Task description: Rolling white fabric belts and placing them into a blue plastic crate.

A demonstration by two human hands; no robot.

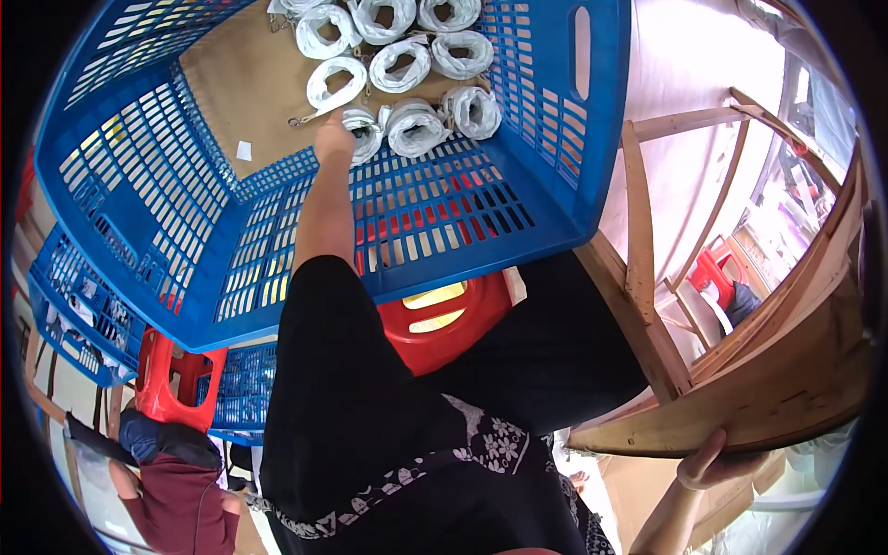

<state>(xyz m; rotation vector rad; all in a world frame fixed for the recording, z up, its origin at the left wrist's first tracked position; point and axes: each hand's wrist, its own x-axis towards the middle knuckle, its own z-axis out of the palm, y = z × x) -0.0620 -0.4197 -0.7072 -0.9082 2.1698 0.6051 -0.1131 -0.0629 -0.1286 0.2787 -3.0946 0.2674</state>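
My left hand reaches down into a large blue plastic basket. It closes on the left side of a white roll; most of its fingers are hidden. Beside that roll sit another white roll and several more in rows, hollow in the middle, some with small metal clips and tan ends. My right hand grips the lower edge of a wooden board at the lower right, its thumb on the board's face.
Brown cardboard lines the basket's bottom. A red plastic stool stands under the basket. Another red stool and a smaller blue basket are at the left, near a person in a maroon shirt. Wooden framing rises at the right.
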